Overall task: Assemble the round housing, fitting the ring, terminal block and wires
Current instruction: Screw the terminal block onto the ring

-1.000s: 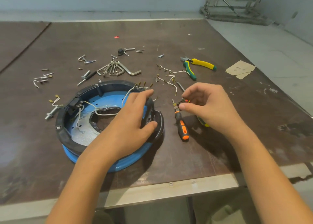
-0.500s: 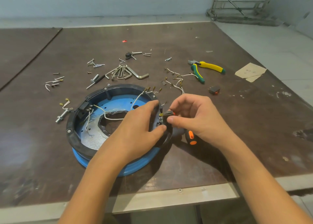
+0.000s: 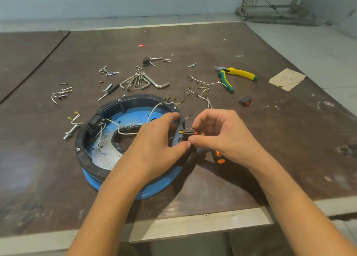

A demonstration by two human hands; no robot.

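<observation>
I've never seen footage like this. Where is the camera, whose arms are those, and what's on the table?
No machine here: a person works bare-handed, and the picture comes from a camera worn on the head, looking down at the hands. On the brown table lies a round housing, blue with a black ring on top and white wires inside. The left hand grips that ring at its right edge; the right hand pinches a small black block with brass contacts against it. Around lie hex keys, screws, loose wires, yellow-green pliers and an orange-black screwdriver partly under the right hand.
</observation>
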